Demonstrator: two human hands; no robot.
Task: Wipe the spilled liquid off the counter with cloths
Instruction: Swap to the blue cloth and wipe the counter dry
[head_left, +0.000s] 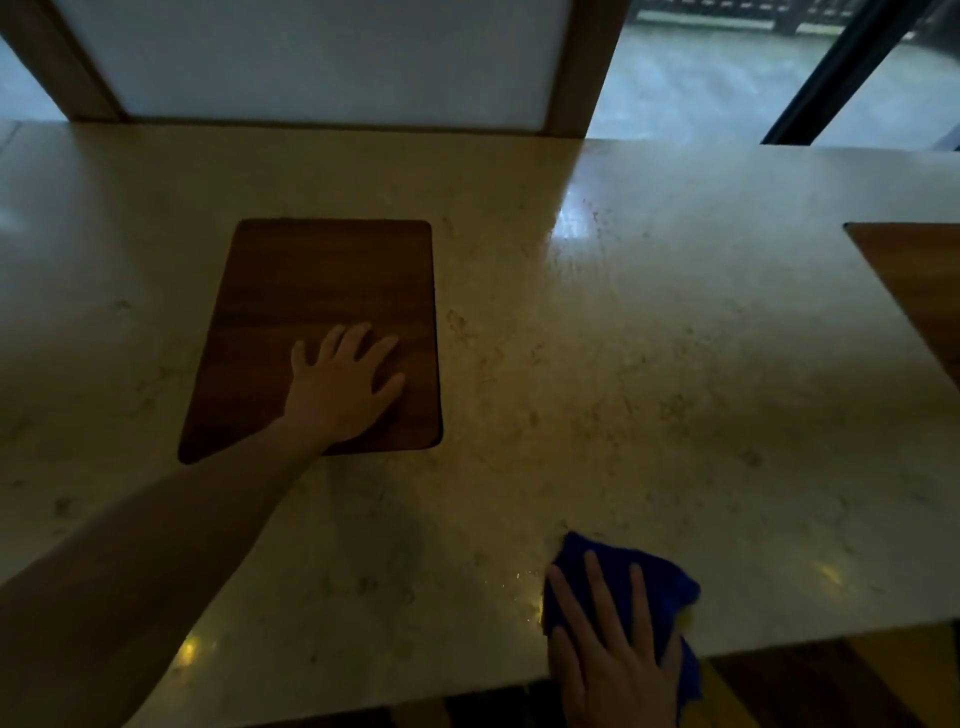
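Flat, straight fingers on cloth

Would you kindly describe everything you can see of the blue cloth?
The blue cloth is a bright, deep blue, soft-looking fabric, bunched rather than spread flat. It lies on the pale stone-look counter at its near edge, toward the right, and part of it hangs over that edge. The right hand presses on it with straight, spread fingers, covering much of it. Small glints, perhaps liquid, show on the counter just to its left. Nothing else touches it.
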